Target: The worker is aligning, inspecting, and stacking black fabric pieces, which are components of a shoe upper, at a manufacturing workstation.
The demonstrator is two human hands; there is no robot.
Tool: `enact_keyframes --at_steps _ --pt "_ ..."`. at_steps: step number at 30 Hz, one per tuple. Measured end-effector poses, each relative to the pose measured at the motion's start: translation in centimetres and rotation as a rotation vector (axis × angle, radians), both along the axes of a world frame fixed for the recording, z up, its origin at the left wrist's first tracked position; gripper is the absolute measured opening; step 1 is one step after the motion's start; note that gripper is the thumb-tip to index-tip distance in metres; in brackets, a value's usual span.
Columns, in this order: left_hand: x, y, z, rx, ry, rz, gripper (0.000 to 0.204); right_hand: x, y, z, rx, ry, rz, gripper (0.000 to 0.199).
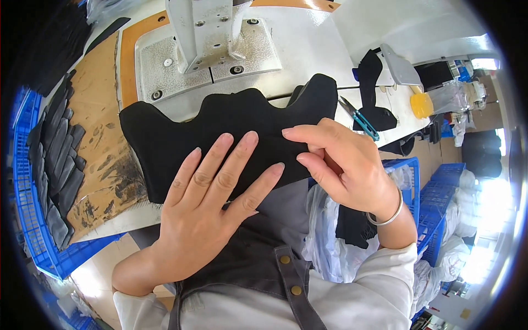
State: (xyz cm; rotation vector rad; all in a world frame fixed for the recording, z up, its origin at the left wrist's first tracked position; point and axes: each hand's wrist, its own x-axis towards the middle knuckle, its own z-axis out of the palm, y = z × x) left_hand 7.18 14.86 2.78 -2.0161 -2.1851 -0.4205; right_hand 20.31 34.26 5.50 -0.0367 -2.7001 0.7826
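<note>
A black cut fabric piece point(231, 118) with a wavy far edge lies across the table's front, just before the sewing machine's metal bed. My left hand point(206, 214) rests flat on it, fingers spread and slightly bent. Over the right part of the piece hovers my right hand point(346, 165), its thumb and index finger parted and the other fingers curled in. Nothing shows between that thumb and finger; whether the index fingertip touches the cloth I cannot tell. Teal-handled snips point(364, 122) lie just beyond my right hand.
The white sewing machine point(204, 33) stands at the far side. Stained cardboard point(99, 137) covers the table's left, beside a blue basket point(41, 236) with stacked dark pieces. More black pieces point(371, 77) and a yellow-lidded container point(422, 104) sit at right. Blue crates point(440, 192) stand below.
</note>
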Motion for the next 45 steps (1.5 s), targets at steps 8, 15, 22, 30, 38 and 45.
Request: enact_keyframes --at_steps 8,15,22,30,38,45 --pt "-0.2 0.0 -0.2 0.011 0.021 -0.017 0.069 -0.2 0.0 -0.1 -0.005 0.004 0.013 0.031" --pt "0.1 0.4 1.0 -0.03 0.025 -0.04 0.065 -1.3 1.8 2.4 -0.33 -0.309 0.039 0.033" --pt "-0.3 1.4 0.7 0.018 -0.075 -0.146 0.042 -1.8 2.4 2.7 -0.402 -0.446 0.087 0.037" --pt "-0.6 1.2 0.4 0.004 -0.062 -0.191 0.066 -1.1 2.3 1.6 -0.272 -0.272 0.16 0.052" --pt "-0.7 1.1 0.5 0.009 -0.076 -0.196 0.064 -1.1 2.0 1.3 -0.215 -0.221 0.156 0.053" --pt "-0.6 1.2 0.5 0.009 -0.08 -0.202 0.062 -0.9 1.8 2.1 -0.195 -0.289 0.141 0.045"
